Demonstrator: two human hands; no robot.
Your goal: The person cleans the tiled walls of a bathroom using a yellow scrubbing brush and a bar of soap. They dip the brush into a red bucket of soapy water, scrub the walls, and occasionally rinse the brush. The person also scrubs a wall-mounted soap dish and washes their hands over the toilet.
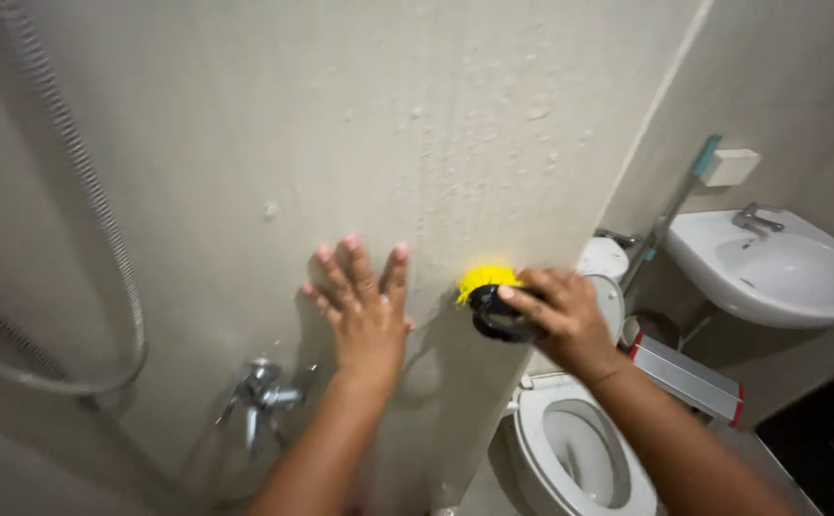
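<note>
Scrub brush [489,291], yellow bristles, black body: pressed to grey wall [245,124] nr its outer corner, clamped in right hand [560,315]. Left hand [364,311]: fingers spread flat on wall, holding nothing. Best kept w/ bristles square to surface, firm even pressure, left palm as brace. Nearby: tap [262,392], shower hose [101,220], toilet [574,444], sink [780,272]. Brush body mostly hidden by fingers; wet spots on wall hard to make out.
</note>
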